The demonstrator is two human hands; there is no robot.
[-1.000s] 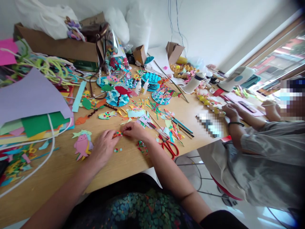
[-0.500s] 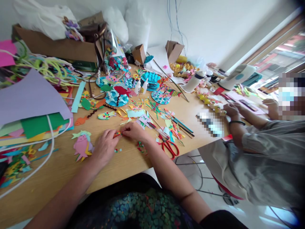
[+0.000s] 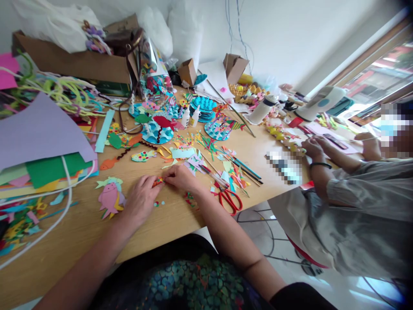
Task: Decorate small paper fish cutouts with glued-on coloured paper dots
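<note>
My left hand (image 3: 141, 199) and my right hand (image 3: 181, 177) meet over the wooden table (image 3: 180, 215), fingertips pinched together on a small orange paper piece with coloured dots (image 3: 158, 182). Both hands rest on the tabletop. A few tiny paper dots (image 3: 158, 203) lie just below my fingers. A pink paper fish (image 3: 110, 197) lies to the left of my left hand. Red-handled scissors (image 3: 229, 199) lie to the right of my right forearm.
Coloured paper sheets (image 3: 45, 142), blue paper discs (image 3: 158, 131), glue bottles (image 3: 191, 117), sticks and scraps cover the table. A cardboard box (image 3: 74, 62) stands at the back left. Another person in grey (image 3: 361, 215) works at the right end, hands (image 3: 312, 150) on the table.
My hands stay pinched on the small orange piece with only slight finger shifts. The camera view drifts a little; the other person's hands move slightly.
</note>
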